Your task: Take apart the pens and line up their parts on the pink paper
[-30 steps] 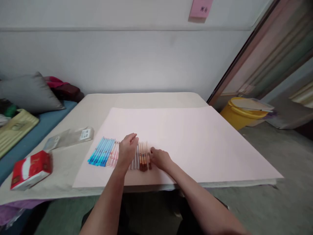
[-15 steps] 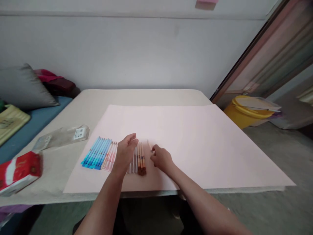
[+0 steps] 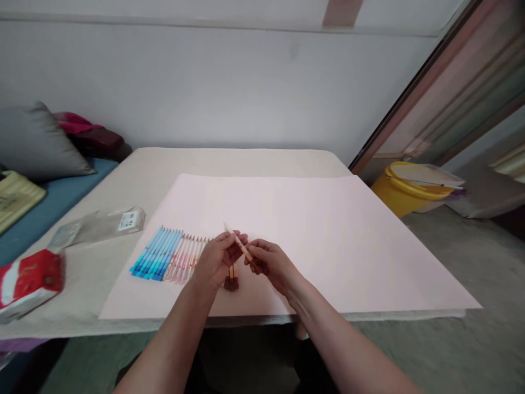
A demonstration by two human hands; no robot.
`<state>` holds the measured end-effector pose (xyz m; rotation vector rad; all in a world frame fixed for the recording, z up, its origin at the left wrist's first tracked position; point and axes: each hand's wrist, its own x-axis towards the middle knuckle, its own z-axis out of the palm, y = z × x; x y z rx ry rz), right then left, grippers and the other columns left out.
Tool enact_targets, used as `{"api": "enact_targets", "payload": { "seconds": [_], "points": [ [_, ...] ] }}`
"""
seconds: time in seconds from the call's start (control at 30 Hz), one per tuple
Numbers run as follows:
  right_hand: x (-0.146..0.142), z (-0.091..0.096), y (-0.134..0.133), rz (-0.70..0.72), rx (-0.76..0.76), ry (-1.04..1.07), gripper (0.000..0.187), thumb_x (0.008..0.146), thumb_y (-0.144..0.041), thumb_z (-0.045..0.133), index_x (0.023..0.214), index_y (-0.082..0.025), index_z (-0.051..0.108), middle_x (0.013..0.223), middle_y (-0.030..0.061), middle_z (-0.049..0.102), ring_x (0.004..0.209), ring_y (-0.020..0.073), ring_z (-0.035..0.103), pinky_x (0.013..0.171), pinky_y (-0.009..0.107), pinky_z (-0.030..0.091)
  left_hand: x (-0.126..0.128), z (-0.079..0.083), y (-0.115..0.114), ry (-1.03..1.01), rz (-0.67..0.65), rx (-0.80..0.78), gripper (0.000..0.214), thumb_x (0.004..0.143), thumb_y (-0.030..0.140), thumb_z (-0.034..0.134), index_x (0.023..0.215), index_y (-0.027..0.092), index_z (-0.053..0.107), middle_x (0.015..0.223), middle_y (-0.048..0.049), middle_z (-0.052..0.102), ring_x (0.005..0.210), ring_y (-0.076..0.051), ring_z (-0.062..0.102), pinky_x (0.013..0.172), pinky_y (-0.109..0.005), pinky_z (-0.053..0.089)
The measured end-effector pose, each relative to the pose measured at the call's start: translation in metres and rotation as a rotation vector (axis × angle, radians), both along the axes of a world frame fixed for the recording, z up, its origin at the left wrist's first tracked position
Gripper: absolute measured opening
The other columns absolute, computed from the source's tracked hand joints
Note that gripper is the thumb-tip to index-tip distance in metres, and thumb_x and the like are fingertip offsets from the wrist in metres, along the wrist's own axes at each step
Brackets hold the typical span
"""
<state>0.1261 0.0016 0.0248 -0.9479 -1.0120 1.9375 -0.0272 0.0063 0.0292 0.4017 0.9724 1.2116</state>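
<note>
— Both grips are closing on one thing: the left hand (image 3: 217,262) and the right hand (image 3: 266,264) are each pinching the same peach pen (image 3: 232,232), fingertips shut around its barrel.

— Where is that pen sitting?

— It is hanging in the air, tilted, with its pale tip pointing up and away. It is just above the right end of the row of pens (image 3: 180,256), which is lying on the pink paper sheet (image 3: 328,235) on the counter (image 3: 229,161).

— Which step is this looking like?

— I am judging that one pen is being taken out of the row and handled between the two hands. The blue pens (image 3: 156,254) and pink pens (image 3: 186,257) are lying untouched, and a few brown pens (image 3: 232,282) are showing just below the left hand.

— What is further handling calling for?

— A steady pinch at both ends, I'd say, since the barrel is thin, and care not to knock the brown ones underneath.

— What is differing from half a second ago?

— Then the left hand was resting on the row and the right hand was low at the paper beside it. Now both are raised and meeting around the pen. The clear plastic packet (image 3: 98,227) and the red tissue pack (image 3: 28,276) are lying at the left as before.
</note>
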Motion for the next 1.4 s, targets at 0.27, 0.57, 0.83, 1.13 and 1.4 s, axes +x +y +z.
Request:
{"api": "enact_targets", "payload": {
  "seconds": [0.27, 0.57, 0.83, 1.13, 1.4],
  "points": [
    [-0.002, 0.002, -0.01, 0.165, -0.233, 0.118, 0.037, 0.088, -0.043, 0.046, 0.082, -0.011, 0.062, 0.059, 0.0037, 0.062, 0.041, 0.008, 0.05, 0.044, 0.02, 0.035, -0.011, 0.003, 0.003, -0.015, 0.109, 0.047, 0.009, 0.079, 0.016, 0.059, 0.087, 0.013, 0.062, 0.089, -0.009, 0.068, 0.086, -0.015, 0.065, 0.077, -0.027, 0.052],
    [-0.008, 0.006, -0.013, 0.043, -0.086, -0.07, 0.026, 0.083, -0.035, 0.051, 0.071, -0.014, 0.058, 0.049, -0.0001, 0.058, 0.034, 0.0064, 0.044, 0.037, 0.019, 0.025, -0.006, 0.009, 0.0, 0.022, 0.136, 0.117, 0.008, 0.077, 0.015, 0.062, 0.084, 0.012, 0.063, 0.086, -0.0094, 0.068, 0.085, -0.017, 0.065, 0.08, -0.03, 0.051],
    [-0.01, 0.008, -0.018, 0.014, 0.231, -0.353, 0.024, 0.083, -0.032, 0.05, 0.066, -0.016, 0.053, 0.053, -0.0021, 0.059, 0.037, 0.0085, 0.05, 0.039, 0.02, 0.032, -0.005, 0.006, -0.001, 0.128, 0.205, 0.132, 0.017, 0.069, 0.024, 0.072, 0.071, 0.013, 0.059, 0.073, -0.0057, 0.066, 0.074, -0.013, 0.063, 0.073, -0.026, 0.049],
    [-0.007, 0.005, -0.014, 0.039, 0.215, -0.385, 0.021, 0.084, -0.03, 0.047, 0.069, -0.017, 0.053, 0.051, -0.0033, 0.057, 0.036, 0.0081, 0.049, 0.037, 0.019, 0.032, -0.009, 0.011, 0.0, -0.024, 0.13, 0.153, 0.021, 0.076, 0.024, 0.065, 0.093, 0.012, 0.063, 0.098, -0.0139, 0.068, 0.094, -0.021, 0.064, 0.087, -0.036, 0.048],
    [-0.006, 0.001, -0.017, 0.021, 0.402, -0.486, 0.029, 0.088, -0.034, 0.046, 0.064, -0.018, 0.051, 0.056, -0.0028, 0.058, 0.04, 0.0077, 0.05, 0.042, 0.019, 0.038, -0.013, 0.008, 0.002, 0.052, 0.191, 0.131, 0.013, 0.073, 0.023, 0.069, 0.073, 0.013, 0.061, 0.08, -0.0081, 0.068, 0.078, -0.015, 0.065, 0.078, -0.028, 0.051]
  ]
}}
